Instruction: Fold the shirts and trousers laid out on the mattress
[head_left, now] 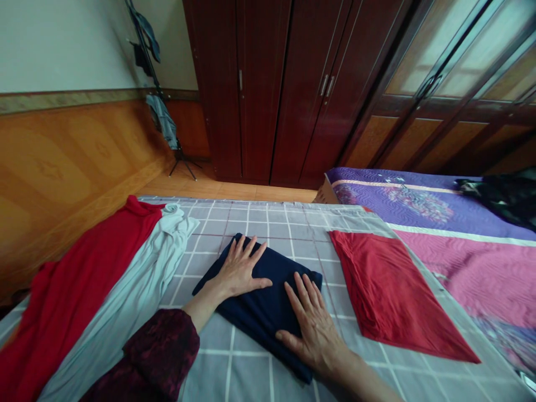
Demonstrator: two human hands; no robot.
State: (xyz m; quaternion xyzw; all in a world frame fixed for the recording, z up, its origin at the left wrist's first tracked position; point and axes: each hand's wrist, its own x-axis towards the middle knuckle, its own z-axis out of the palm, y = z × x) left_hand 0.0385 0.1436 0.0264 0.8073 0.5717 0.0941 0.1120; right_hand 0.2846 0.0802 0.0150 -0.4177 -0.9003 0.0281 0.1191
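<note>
A folded dark navy cloth [268,304] lies on the grey checked bedsheet [247,363], in the middle of the head view. My left hand [240,268] rests flat on its upper left part, fingers spread. On its right part lies my right hand [309,326], palm down with the fingers apart. Neither hand grips anything. To the right is a folded red cloth [393,296], apart from the navy one. On the left, a long red garment [92,262] lies beside a pale blue garment [129,301].
A purple and pink quilted cover [469,257] adjoins the bed on the right, with a dark bundle [506,195] on it. Behind the bed stand a dark red wardrobe [268,89] and a coat stand [144,47] with hanging items.
</note>
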